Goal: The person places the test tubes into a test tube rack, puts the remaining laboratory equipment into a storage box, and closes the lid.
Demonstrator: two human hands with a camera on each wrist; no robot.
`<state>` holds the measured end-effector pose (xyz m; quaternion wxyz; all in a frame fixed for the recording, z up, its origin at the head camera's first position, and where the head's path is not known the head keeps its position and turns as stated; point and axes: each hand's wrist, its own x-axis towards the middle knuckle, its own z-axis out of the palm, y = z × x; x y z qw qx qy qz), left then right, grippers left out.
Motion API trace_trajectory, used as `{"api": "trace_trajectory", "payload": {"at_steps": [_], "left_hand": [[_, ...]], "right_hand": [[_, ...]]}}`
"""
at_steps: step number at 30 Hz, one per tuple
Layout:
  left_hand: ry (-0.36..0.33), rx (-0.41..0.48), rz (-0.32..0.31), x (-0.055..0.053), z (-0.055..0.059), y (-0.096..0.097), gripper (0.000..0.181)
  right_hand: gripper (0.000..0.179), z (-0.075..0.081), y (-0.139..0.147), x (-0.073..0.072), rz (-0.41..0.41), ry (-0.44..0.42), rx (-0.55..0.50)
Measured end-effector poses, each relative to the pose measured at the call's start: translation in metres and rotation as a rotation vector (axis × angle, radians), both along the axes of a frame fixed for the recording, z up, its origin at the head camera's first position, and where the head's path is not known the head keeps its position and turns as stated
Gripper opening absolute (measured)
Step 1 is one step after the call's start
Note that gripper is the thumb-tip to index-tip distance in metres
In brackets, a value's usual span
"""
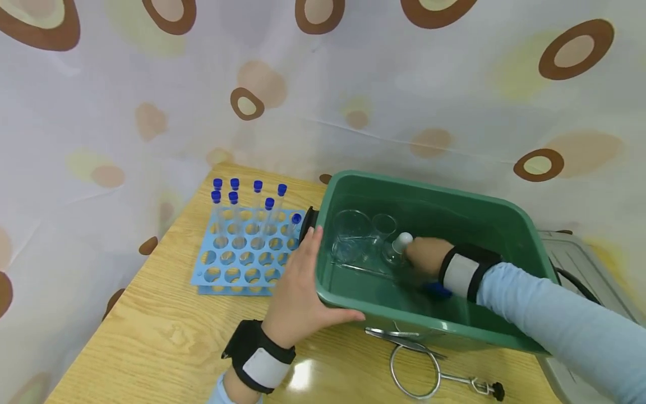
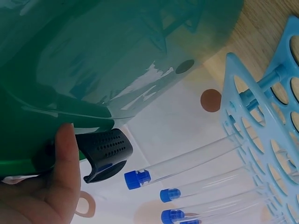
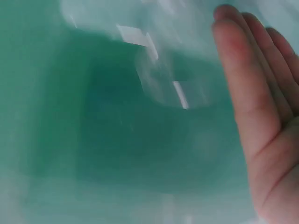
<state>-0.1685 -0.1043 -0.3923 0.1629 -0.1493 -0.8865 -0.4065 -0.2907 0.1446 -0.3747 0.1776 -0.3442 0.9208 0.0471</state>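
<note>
A green plastic bin (image 1: 429, 191) stands on the table with glassware inside. My left hand (image 1: 298, 292) rests against its near left corner, fingers straight along the left side by the black handle (image 2: 110, 149), thumb stretched along the front. Inside the bin, my right hand (image 1: 428, 255) reaches down beside a white round-topped piece (image 1: 402, 241) over a small glass vessel (image 1: 391, 255). In the blurred right wrist view, the right fingers (image 3: 247, 79) are straight and hold nothing. A large beaker (image 1: 351, 224), a smaller glass (image 1: 384, 224) and a thin rod (image 1: 360, 270) lie left of that hand.
Left of the bin, a light blue rack (image 1: 202, 275) holds several test tubes with blue caps (image 1: 258, 186). A metal ring clamp (image 1: 392, 370) and a scissor-like metal tool (image 1: 398, 339) lie before the bin. A blue item (image 1: 438, 289) shows below the right hand. A grey tray (image 1: 580, 252) is at right.
</note>
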Motion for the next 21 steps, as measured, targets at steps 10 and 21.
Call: {"api": "trace_trajectory", "payload": {"at_steps": [10,21], "left_hand": [[-0.05,-0.011,0.017,0.004,0.003,-0.005,0.131],[-0.087,0.016,-0.023,-0.001,0.008,0.003,0.127]], "right_hand": [[0.009,0.099,0.057,0.146,0.082,0.475,-0.516],[0.028,-0.05,0.091,0.199,-0.133,0.359,-0.234]]}}
